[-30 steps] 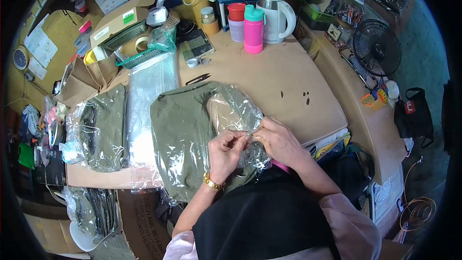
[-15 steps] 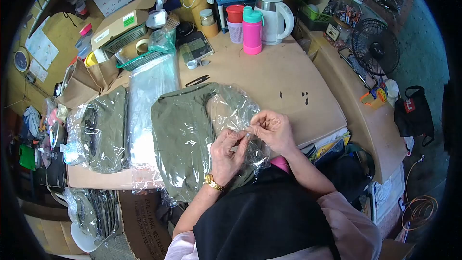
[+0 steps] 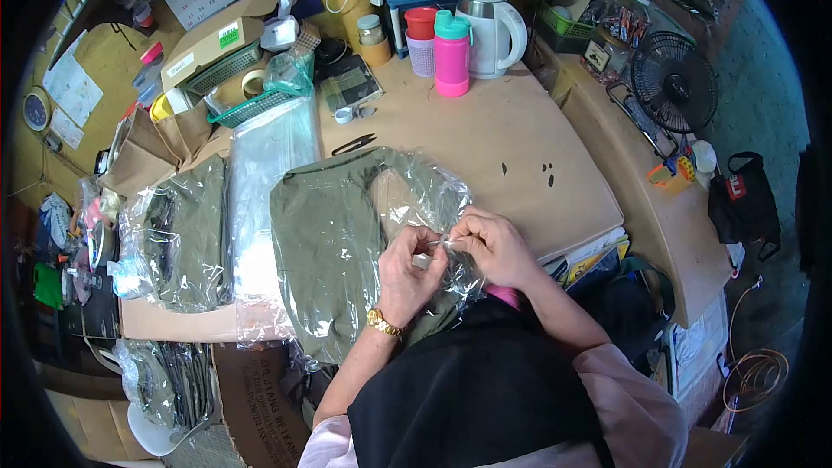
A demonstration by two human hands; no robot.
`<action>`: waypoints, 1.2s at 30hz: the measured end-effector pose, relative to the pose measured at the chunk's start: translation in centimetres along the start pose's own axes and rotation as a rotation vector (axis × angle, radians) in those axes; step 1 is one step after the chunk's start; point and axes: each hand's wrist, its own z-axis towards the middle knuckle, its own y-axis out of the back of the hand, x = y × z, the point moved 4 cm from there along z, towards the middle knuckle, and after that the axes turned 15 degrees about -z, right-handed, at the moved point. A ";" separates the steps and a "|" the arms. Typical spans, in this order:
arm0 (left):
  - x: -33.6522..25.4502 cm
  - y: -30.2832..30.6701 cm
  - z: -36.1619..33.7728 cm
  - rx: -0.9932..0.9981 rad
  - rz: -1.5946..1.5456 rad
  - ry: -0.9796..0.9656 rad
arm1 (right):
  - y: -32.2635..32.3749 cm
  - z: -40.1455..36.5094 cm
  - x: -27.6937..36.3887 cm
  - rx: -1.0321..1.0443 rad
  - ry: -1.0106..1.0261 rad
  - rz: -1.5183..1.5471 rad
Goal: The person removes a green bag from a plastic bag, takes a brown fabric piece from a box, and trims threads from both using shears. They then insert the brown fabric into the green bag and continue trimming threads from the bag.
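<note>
On the table in front of me lies an olive-green bag-like fabric item (image 3: 325, 234) inside a clear plastic bag (image 3: 451, 186). Both hands meet at the right side of that plastic. My left hand (image 3: 409, 267), with a gold watch on the wrist, pinches the clear plastic. My right hand (image 3: 492, 247) also pinches it, fingertips almost touching those of the left. The exact bit between the fingertips is small and hard to make out. Left of the item are a stack of flat clear plastic bags (image 3: 273, 165) and another wrapped olive item (image 3: 191, 234).
Black thread snips (image 3: 354, 145) lie beyond the wrapped item. Farther back stand a pink bottle (image 3: 451, 61), a white kettle (image 3: 490, 30) and a green basket (image 3: 260, 108). A black fan (image 3: 674, 82) is at the right, on a side ledge.
Both hands stay together at the plastic. My right hand has come slightly lower, its fingers more closed over the pinched spot. The wrapped item has hardly moved.
</note>
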 end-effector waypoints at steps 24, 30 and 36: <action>-3.6 2.1 2.0 0.020 0.368 -0.230 | 7.4 1.7 -7.2 -0.604 -0.350 -0.089; 6.3 6.7 -3.3 0.065 0.902 0.281 | 1.0 -2.9 -7.8 -0.110 -0.338 -0.449; 7.3 6.4 -3.6 0.127 1.001 0.325 | 0.6 -1.7 -9.3 0.026 -0.453 -0.164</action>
